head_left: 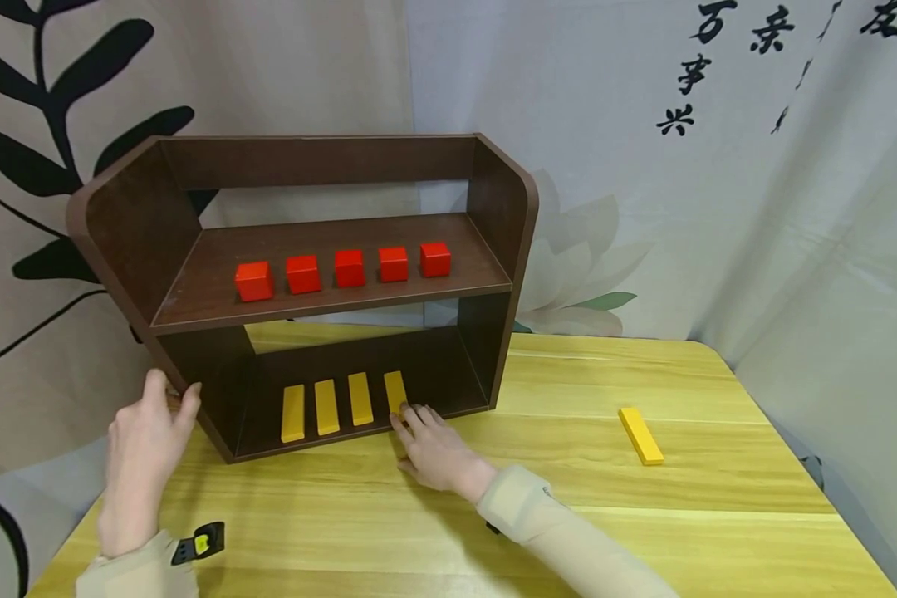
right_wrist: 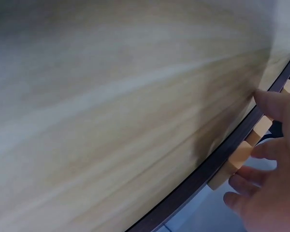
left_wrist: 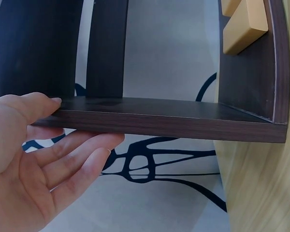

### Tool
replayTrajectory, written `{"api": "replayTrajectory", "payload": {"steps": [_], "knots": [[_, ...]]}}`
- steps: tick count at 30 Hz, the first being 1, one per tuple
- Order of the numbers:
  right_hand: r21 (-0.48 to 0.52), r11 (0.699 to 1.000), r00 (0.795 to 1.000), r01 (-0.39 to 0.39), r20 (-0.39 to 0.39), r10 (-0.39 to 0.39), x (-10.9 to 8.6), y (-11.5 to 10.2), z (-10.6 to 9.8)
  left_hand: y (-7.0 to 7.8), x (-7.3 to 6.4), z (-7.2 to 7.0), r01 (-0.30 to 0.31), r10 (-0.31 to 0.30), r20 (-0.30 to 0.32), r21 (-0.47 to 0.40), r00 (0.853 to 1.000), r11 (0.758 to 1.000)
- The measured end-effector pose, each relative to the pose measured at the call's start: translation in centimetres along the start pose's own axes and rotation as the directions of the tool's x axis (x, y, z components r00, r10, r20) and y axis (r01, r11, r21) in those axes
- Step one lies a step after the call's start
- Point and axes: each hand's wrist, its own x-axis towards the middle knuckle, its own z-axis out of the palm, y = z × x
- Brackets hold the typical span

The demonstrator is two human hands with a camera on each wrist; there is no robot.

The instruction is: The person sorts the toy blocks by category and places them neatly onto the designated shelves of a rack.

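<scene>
A dark brown wooden shelf [head_left: 321, 159] with two levels stands on the table. My left hand [head_left: 145, 448] holds the front edge of its left side panel [left_wrist: 169, 126], thumb on the inner side and fingers along the outer side. Several yellow blocks [head_left: 327, 407] lie in a spaced row on the lower level. Over the near end of the rightmost yellow block [head_left: 394, 390] are the fingertips of my right hand [head_left: 437, 453], its fingers spread. In the right wrist view, the thumb [right_wrist: 270, 102] is at the shelf's front edge, and the other fingers are beside the blocks.
Several red cubes [head_left: 349, 268] form a row on the upper level. One more yellow block [head_left: 641, 436] lies on the wooden table [head_left: 568, 515], right of the shelf. Behind hangs a pale curtain [head_left: 553, 100] with plant prints and dark lettering.
</scene>
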Motion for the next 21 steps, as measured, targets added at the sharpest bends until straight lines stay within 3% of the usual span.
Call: {"api": "replayTrajectory", "payload": {"steps": [21], "knots": [[0.078,0.993,0.995,-0.084,0.065,0.079,0.6,-1.2,-0.6,0.2,-0.1,-0.1,0.017,-0.017,0.018,0.006,1.0,1.0]]}}
